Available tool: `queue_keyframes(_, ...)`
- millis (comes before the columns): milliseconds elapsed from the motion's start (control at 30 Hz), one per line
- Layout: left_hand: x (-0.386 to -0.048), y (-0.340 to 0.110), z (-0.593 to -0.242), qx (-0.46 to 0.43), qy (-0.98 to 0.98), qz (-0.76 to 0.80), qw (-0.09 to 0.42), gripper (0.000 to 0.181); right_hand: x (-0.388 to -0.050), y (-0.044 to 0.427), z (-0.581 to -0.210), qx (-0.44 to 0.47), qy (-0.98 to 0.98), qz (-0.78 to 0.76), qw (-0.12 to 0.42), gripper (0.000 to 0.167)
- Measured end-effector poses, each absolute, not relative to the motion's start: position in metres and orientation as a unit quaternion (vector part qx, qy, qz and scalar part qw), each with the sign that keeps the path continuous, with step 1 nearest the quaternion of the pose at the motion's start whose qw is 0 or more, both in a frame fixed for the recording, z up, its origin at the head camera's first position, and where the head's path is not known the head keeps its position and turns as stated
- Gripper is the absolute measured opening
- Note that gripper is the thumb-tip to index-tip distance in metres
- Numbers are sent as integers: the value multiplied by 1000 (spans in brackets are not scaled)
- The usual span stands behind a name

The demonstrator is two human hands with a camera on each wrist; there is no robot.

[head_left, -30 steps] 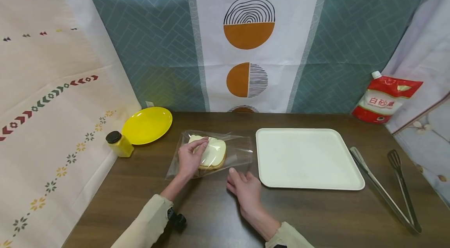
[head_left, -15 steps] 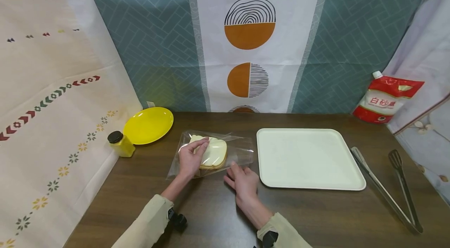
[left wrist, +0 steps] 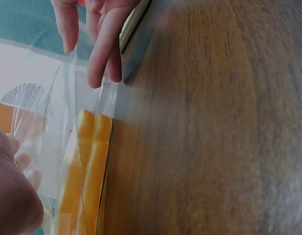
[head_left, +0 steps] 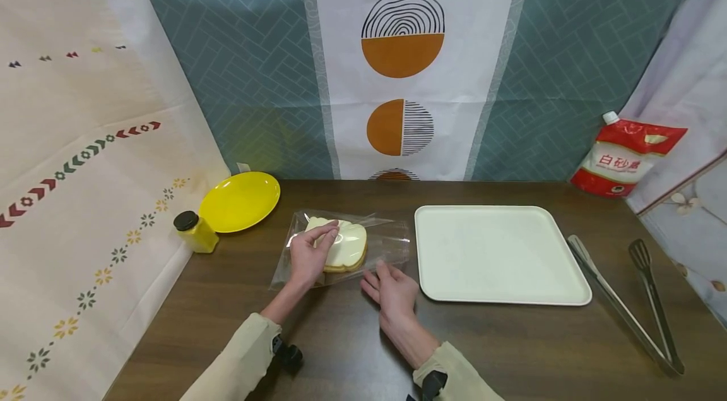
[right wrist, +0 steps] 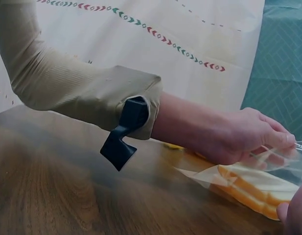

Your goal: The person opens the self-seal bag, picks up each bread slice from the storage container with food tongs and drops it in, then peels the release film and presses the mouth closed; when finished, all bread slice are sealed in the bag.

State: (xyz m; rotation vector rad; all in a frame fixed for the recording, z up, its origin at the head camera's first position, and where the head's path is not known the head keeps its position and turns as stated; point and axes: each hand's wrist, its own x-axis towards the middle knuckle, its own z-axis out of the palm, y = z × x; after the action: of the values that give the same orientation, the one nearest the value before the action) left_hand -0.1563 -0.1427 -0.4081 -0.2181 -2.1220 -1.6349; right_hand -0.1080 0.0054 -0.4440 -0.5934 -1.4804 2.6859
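Stacked bread slices (head_left: 353,244), white on top with golden crust, lie inside a clear plastic bag (head_left: 393,238) on the table. Over the bread, my left hand (head_left: 308,257) pinches the bag's upper film between thumb and fingers; the right wrist view shows the film lifted there. My right hand (head_left: 397,295) is at the bag's near right edge. In the left wrist view its fingers (left wrist: 103,58) point down by the film, with the thumb apart from them. Whether they touch the bag I cannot tell. The crust edges (left wrist: 89,161) show two layers.
Right of the bag lies a white tray (head_left: 502,256), with metal tongs (head_left: 625,319) beyond it. A red and white pouch (head_left: 619,161) leans at the back right. Back left are a yellow plate (head_left: 241,202) and a yellow jar (head_left: 197,235) with a black lid.
My right hand has moved slightly up and left to the bag's near edge, its fingers spreading. The left hand keeps its pinch on the film in the same place.
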Motion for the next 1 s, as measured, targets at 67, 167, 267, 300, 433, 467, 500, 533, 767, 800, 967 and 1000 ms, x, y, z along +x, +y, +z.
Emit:
queue_keyframes(67,-157,-143,-408,-81,-769,-594,224,9,-108,5,-444,-193,-472,860,10,50)
queue_keyframes(167,-156,-143,-408,-83,-769,-593,223,10,-108,5,-444,-198,-472,859,12,46)
queue_keyframes(267,-156,-143,-408,-83,-770,-592,224,10,-108,4,-444,-198,-466,862,15,41)
queue_keyframes(300,-156,-143,-408,-83,-770,-591,224,10,-108,4,-445,-197,-464,864,18,41)
queue_keyframes(433,-156,-142,-408,-83,-771,-590,224,9,-109,3,-446,-191,-453,871,26,39)
queue_keyframes(467,-156,-142,-407,-82,-771,-590,224,9,-109,4,-447,-188,-453,871,29,40)
queue_keyframes(500,-156,-142,-407,-81,-772,-589,224,9,-109,4,-448,-186,-452,872,32,40)
queue_keyframes(533,-155,-142,-407,-80,-773,-588,224,9,-109,4,-448,-184,-452,872,34,40)
queue_keyframes(767,-155,-141,-406,-70,-777,-587,215,10,-107,4,-452,-160,-442,882,39,50)
queue_keyframes(800,-155,-141,-406,-70,-778,-587,214,10,-107,4,-452,-160,-440,883,39,52)
queue_keyframes(967,-154,-140,-405,-69,-776,-590,214,10,-107,4,-455,-160,-444,881,45,50)
queue_keyframes(1000,-154,-140,-406,-69,-775,-591,214,10,-107,4,-455,-160,-444,881,46,49)
